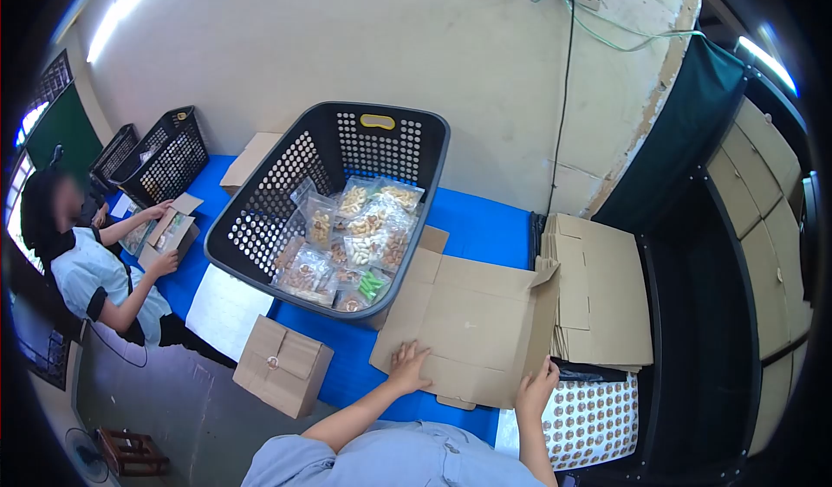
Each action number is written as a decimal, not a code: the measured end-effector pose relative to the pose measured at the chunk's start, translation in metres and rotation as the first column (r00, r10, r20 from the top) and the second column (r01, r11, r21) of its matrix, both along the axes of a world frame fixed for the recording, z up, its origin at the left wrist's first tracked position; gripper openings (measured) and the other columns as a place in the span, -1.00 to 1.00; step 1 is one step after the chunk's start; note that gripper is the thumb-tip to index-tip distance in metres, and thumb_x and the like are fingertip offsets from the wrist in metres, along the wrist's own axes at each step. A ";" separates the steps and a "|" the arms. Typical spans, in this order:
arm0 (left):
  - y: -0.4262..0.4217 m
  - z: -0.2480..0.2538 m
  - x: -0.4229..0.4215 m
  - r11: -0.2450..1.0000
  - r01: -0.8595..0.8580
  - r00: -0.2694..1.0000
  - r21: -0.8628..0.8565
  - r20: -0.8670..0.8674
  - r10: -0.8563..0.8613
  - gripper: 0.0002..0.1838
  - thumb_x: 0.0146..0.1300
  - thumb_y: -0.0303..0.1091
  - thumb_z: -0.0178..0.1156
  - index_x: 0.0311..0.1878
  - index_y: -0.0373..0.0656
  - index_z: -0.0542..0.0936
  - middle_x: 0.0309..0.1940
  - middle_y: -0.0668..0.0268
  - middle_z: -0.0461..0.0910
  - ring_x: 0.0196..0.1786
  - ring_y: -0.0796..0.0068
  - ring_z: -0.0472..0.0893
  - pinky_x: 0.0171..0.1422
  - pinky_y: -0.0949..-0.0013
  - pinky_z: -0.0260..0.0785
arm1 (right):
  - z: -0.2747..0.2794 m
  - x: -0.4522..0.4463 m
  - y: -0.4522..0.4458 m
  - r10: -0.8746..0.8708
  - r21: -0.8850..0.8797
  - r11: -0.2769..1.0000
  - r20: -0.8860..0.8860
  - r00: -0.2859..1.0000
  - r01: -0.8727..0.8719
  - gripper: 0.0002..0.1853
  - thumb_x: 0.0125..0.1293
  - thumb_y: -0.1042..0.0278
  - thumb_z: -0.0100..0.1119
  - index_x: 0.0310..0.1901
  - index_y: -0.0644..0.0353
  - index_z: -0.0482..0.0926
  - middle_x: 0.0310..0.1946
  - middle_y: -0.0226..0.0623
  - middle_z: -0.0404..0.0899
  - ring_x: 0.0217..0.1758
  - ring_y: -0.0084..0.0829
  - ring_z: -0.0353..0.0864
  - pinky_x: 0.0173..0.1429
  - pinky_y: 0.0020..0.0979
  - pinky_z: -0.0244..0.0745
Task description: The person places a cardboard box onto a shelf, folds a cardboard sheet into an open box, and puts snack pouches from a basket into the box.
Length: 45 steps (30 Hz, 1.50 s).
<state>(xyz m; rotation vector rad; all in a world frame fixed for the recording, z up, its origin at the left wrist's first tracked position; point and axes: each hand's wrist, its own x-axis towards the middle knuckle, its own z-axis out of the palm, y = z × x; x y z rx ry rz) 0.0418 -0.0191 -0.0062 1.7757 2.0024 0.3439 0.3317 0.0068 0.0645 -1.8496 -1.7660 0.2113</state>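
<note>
An unfolded cardboard sheet [472, 318] lies on the blue table, its right flap bent upward. My left hand [409, 368] rests on its lower left part, fingers spread. At the lower right corner my right hand [537, 390] has its fingers closed on the edge of the raised flap. Behind the sheet stands a black basket [251, 205] holding several clear packets [364, 236] of snacks. A closed cardboard box [282, 366] with a round sticker sits to the left of my left hand.
Flat cardboard pieces [607, 292] are stacked at the right, above a sheet of round stickers [594, 422]. A co-worker [113, 270] at the left holds an open small box [173, 234]. More black baskets [165, 153] stand behind. A dark shelf [711, 314] is at far right.
</note>
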 end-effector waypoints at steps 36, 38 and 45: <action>-0.060 -0.003 0.017 0.823 0.401 0.883 -0.403 -0.070 -0.465 -0.55 0.38 -0.10 0.01 -0.09 -0.39 0.59 -0.08 -0.08 0.61 0.00 0.01 0.61 0.09 0.07 0.43 | -0.009 0.073 0.019 0.003 -0.412 0.905 -0.233 0.973 -0.101 -0.74 0.32 0.36 0.11 -0.17 0.45 0.59 -0.31 -0.01 0.68 -0.22 -0.23 0.69 -0.10 -0.26 0.51; -0.057 0.013 0.016 0.780 0.418 0.865 -0.465 -0.058 -0.499 -0.55 0.37 -0.10 0.02 -0.10 -0.39 0.60 -0.10 -0.08 0.62 -0.01 0.01 0.61 0.05 0.07 0.45 | -0.001 0.093 0.021 -0.055 -0.364 0.905 -0.612 0.789 -0.219 -0.72 0.39 0.35 0.04 -0.06 0.43 0.57 -0.19 -0.18 0.68 -0.16 -0.43 0.63 -0.08 -0.37 0.50; -0.068 0.010 0.017 0.882 0.366 0.903 -0.298 -0.115 -0.413 -0.58 0.34 -0.10 0.05 -0.19 -0.33 0.65 -0.14 -0.05 0.64 -0.04 0.02 0.63 -0.01 0.09 0.49 | 0.071 0.093 0.027 -0.265 -0.335 0.883 -0.934 0.238 -0.328 -0.64 0.41 0.27 0.05 0.08 0.39 0.47 -0.14 -0.18 0.64 -0.10 -0.39 0.65 -0.04 -0.45 0.54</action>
